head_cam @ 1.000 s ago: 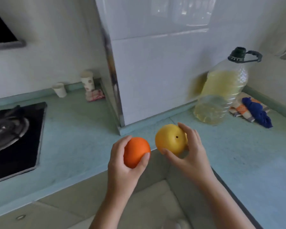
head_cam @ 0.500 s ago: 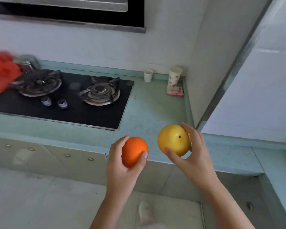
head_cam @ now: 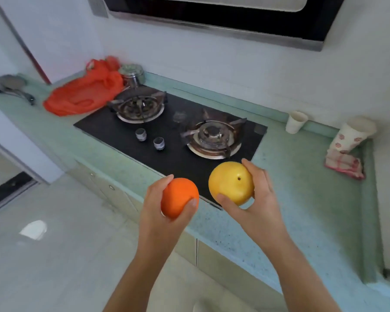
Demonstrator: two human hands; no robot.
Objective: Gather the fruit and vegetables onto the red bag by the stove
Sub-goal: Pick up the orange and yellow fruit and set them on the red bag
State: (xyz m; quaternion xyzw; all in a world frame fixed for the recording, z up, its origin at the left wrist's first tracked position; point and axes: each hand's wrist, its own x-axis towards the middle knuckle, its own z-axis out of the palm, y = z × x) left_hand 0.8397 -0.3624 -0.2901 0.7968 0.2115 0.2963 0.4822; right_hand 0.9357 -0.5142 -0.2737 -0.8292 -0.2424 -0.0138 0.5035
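Note:
My left hand grips an orange, held in front of the counter's front edge. My right hand grips a larger yellow fruit just right of it, over the near corner of the black gas stove. The red bag lies flat and crumpled on the green counter at the far left of the stove, well away from both hands. Nothing is visible lying on the bag.
A steel pot stands behind the bag. A dark pan lies at the counter's far left. Two paper cups and a pink checked cloth sit right of the stove. A range hood hangs above.
My view has swung left from the counter corner to the stove, bringing the red bag fully into sight. Both hands still hold their fruit, side by side.

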